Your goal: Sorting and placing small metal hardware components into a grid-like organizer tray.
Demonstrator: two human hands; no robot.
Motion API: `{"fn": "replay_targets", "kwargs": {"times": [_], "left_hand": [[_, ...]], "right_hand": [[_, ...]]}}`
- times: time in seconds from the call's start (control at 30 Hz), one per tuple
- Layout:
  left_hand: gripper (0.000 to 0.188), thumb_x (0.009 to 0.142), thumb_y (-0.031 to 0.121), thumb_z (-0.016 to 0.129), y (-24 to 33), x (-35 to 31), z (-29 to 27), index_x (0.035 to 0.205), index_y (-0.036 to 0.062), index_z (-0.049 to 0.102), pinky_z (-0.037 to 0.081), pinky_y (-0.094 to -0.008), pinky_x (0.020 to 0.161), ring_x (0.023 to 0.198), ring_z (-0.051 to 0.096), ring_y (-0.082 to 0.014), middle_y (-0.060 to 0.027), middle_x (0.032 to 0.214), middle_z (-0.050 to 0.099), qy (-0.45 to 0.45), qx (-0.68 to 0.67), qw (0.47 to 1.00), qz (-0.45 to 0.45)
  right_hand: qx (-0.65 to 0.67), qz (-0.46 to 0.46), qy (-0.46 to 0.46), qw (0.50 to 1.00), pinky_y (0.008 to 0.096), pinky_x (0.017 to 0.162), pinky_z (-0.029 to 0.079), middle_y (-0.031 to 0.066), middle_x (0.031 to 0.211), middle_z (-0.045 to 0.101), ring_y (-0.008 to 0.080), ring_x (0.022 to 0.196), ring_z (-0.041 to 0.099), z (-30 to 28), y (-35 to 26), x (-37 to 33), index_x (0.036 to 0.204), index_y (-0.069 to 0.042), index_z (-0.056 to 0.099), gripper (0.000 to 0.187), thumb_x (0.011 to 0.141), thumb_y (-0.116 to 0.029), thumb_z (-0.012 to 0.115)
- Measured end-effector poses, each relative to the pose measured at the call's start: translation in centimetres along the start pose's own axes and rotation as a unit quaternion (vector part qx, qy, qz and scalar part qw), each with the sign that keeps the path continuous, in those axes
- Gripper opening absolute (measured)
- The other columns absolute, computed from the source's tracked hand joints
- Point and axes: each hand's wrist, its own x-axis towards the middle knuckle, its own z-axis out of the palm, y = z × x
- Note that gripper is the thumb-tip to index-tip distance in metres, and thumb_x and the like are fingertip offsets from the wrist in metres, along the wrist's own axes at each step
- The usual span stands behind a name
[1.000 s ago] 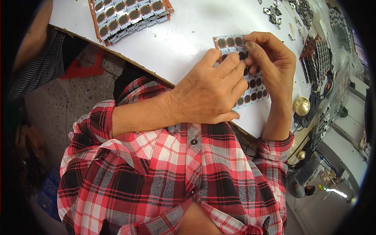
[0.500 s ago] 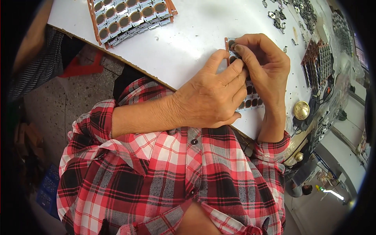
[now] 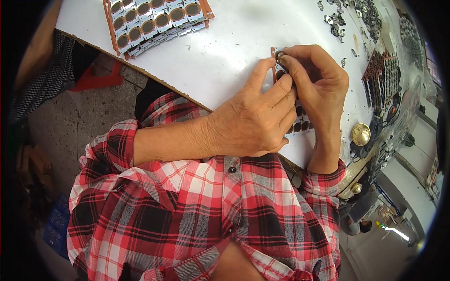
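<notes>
A panel of small circuit boards (image 3: 300, 125) with dark round pads lies on the white table, mostly covered by my hands. My left hand (image 3: 258, 112) rests over it, fingers apart, the index fingertip at the panel's far left edge and the other fingers bent across the boards. At the far end of the panel, the thumb and index finger of my right hand (image 3: 321, 77) are pinched together over a round pad. A small rounded dark edge shows at those fingertips, too little to name. The right hand's other fingers are partly hidden.
A stack of similar board panels (image 3: 154, 23) sits at the far left of the white table (image 3: 225, 47). Loose small metal parts (image 3: 335, 23) lie at the far right. More panels (image 3: 382, 75) stand there, near a brass-coloured dome (image 3: 361, 134). Another person's arm (image 3: 40, 42) shows at left.
The panel and both hands sit slightly lower in the picture. My right thumb and index finger remain pinched over the same end, shifted only a little. The left hand keeps its pose.
</notes>
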Motion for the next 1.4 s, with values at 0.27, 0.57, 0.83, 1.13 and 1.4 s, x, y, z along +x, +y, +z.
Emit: {"fn": "replay_targets", "kwargs": {"times": [0.27, 0.57, 0.83, 1.13, 1.4], "left_hand": [[0.058, 0.062, 0.039, 0.084, 0.2, 0.0, -0.1, 0.093, -0.0084, 0.071, 0.037, -0.0699, 0.109, 0.124, 0.058, -0.0414, -0.0246, 0.11, 0.068, -0.021, 0.029, 0.999, 0.022], [0.061, 0.064, 0.038, 0.084, -0.2, 0.4, -0.8, 0.099, -0.0097, 0.069, 0.038, -0.0673, 0.109, 0.126, 0.058, -0.039, -0.0258, 0.121, 0.066, -0.032, -0.024, 0.999, 0.005], [0.061, 0.065, 0.038, 0.085, -0.3, 0.2, -1.0, 0.101, -0.0085, 0.069, 0.038, -0.0662, 0.11, 0.127, 0.057, -0.0357, -0.0245, 0.127, 0.064, -0.043, -0.034, 0.998, -0.006], [0.063, 0.064, 0.036, 0.085, -0.2, 0.3, -0.9, 0.104, -0.0087, 0.068, 0.037, -0.0658, 0.111, 0.127, 0.056, -0.0356, -0.0239, 0.126, 0.063, -0.039, -0.042, 0.998, -0.008], [0.059, 0.062, 0.036, 0.086, -0.2, 0.2, -0.7, 0.098, -0.0063, 0.067, 0.035, -0.0661, 0.113, 0.128, 0.055, -0.0366, -0.0233, 0.12, 0.063, -0.033, -0.044, 0.998, -0.01]], "right_hand": [[0.015, -0.016, -0.102, 0.995, 0.021, 0.072, 0.052, 0.0007, 0.089, 0.069, 0.006, 0.081, 0.065, -1.6, 0.6, 0.7, 0.104, 0.002, 0.074, 0.011, 0.094, 0.004, 0.07], [0.067, 0.04, -0.015, 0.997, 0.022, 0.069, 0.05, -0.0004, 0.091, 0.071, 0.0058, 0.075, 0.062, -2.0, 0.9, -0.1, 0.111, -0.001, 0.075, 0.018, 0.093, -0.001, 0.072], [-0.165, -0.001, 0.107, 0.981, 0.0202, 0.07, 0.047, -0.0021, 0.099, 0.07, 0.006, 0.08, 0.057, -9.1, 5.8, 0.2, 0.11, -0.006, 0.078, 0.02, 0.092, -0.002, 0.072], [0.151, 0.074, 0.071, 0.983, 0.019, 0.057, 0.045, 0.0023, 0.088, 0.071, 0.0043, 0.067, 0.059, -4.1, 1.5, 0.1, 0.113, 0.003, 0.073, 0.017, 0.099, -0.004, 0.065], [-0.001, 0.01, 0.015, 1.0, 0.0186, 0.067, 0.051, 0.0, 0.088, 0.073, 0.004, 0.076, 0.064, -1.1, 0.6, -0.3, 0.109, 0.002, 0.073, 0.014, 0.095, 0.001, 0.07]]}}
